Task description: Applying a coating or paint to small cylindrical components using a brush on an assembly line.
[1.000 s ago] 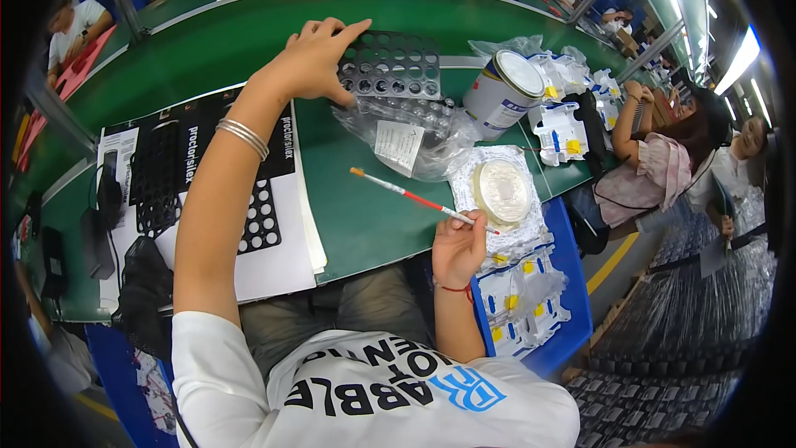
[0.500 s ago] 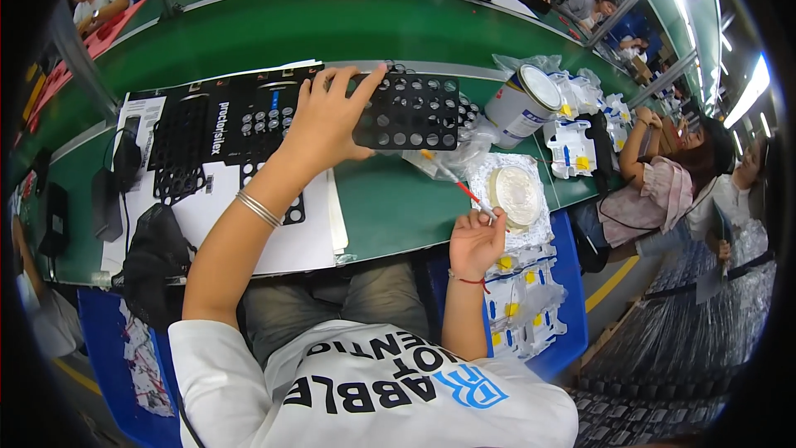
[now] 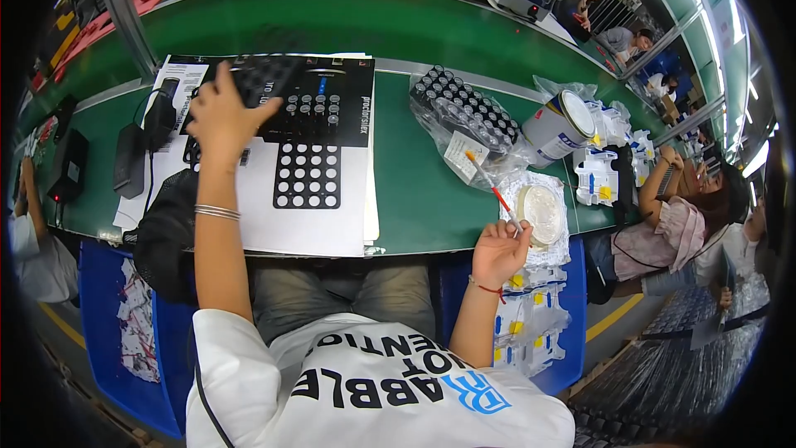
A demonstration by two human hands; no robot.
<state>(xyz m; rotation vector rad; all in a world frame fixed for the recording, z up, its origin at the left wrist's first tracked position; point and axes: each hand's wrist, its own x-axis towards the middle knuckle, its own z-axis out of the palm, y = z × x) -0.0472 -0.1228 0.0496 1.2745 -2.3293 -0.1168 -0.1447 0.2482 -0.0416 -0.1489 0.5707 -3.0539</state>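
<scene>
My left hand (image 3: 224,120) grips a black plate with round holes (image 3: 269,75), smeared by motion, between thumb and fingers. It hangs over a black printed sheet (image 3: 348,112) at the left of the bench. Just below, a second black holed plate (image 3: 308,180) lies flat on white paper (image 3: 319,228). At the right, my right hand (image 3: 502,249) pinches a thin paintbrush (image 3: 495,188) with a red-and-white handle, its bristles pointing up and away. Close to that hand, a round dish of pale stuff (image 3: 541,211) sits on crumpled foil (image 3: 551,253).
A clear bag (image 3: 444,129) with black holed pieces lies mid-bench beside a tilted metal can (image 3: 557,129). White moulded parts (image 3: 595,178) stand right of it. Black power adapters (image 3: 128,162) and a dark mesh cloth (image 3: 166,220) are at left. Blue bins (image 3: 572,315) flank my legs.
My left hand has swung left with the holed plate, from above the bag to over the printed sheet. The right hand keeps its pinch on the paintbrush. The view has shifted slightly.
</scene>
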